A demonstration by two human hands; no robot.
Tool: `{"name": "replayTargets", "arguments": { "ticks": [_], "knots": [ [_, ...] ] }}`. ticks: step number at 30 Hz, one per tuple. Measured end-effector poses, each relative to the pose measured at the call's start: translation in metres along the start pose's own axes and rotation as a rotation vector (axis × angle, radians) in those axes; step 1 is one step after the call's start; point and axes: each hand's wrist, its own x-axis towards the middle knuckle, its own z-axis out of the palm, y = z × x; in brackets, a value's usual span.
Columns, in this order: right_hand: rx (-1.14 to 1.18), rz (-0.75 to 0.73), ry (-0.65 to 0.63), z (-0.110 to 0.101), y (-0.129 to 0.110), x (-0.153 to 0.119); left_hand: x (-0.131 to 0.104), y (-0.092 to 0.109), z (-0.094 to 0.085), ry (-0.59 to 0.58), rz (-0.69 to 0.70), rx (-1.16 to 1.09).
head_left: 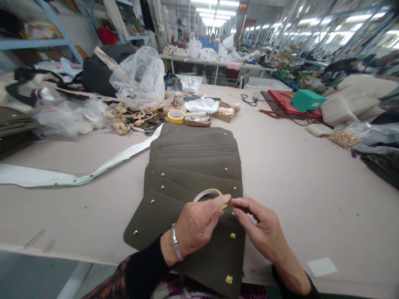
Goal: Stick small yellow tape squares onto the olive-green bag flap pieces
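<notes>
Dark olive panels with small gold studs lie overlapped in a fanned stack in front of me. Over the stack, my left hand is closed around a roll of yellow tape, whose rim shows behind the fingers. Close to its fingertips, my right hand has thumb and forefinger pinched near a tiny bit of yellow tape. Two more yellow pieces, one above the other, stick to the right edge of the nearest panel.
A white strip runs left from the stack. Behind it sit a second yellow tape roll, a box of gold studs, scraps and plastic bags. At right are a green box and a white paper piece.
</notes>
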Motion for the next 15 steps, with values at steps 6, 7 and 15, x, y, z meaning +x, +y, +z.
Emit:
{"name": "replayTargets", "arguments": {
  "ticks": [6, 7, 15],
  "knots": [
    [-0.082, -0.216, -0.002, 0.012, -0.014, 0.003, -0.004, 0.002, -0.003, -0.055, -0.020, 0.140],
    [-0.096, -0.237, -0.016, 0.013, -0.014, 0.004, -0.005, 0.003, -0.002, -0.057, -0.003, 0.172],
    [-0.221, -0.343, 0.012, 0.017, -0.014, 0.002, -0.008, 0.008, -0.002, -0.053, 0.047, 0.346]
  ]
}}
